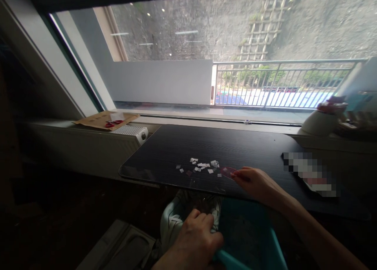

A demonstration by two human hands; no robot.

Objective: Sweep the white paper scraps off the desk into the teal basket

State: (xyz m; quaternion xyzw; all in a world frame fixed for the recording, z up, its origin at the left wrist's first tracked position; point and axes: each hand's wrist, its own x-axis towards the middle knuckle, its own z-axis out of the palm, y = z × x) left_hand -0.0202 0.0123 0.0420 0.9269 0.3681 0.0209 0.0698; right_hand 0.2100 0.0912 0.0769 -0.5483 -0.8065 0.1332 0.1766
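My right hand [253,180] reaches over the dark table from the right, its fingers pinched on the edge of a thin, see-through pinkish piece of plastic [227,172]. The plastic lies low at the tabletop, beside a loose scatter of small white paper scraps [203,165]. A few clear or pinkish bits lie among them. Below the table's near edge, my left hand [198,234] is closed at the rim of a teal plastic bin [272,238]. The bin stands under the table edge, and its inside is dark.
A black table [176,144] stands against the window sill. At its right lies a blurred-out flat object [309,173]. Red-handled scissors [113,123] rest on brown paper [91,120] by a white radiator [132,133]. A pale bottle [319,120] stands on the sill at right.
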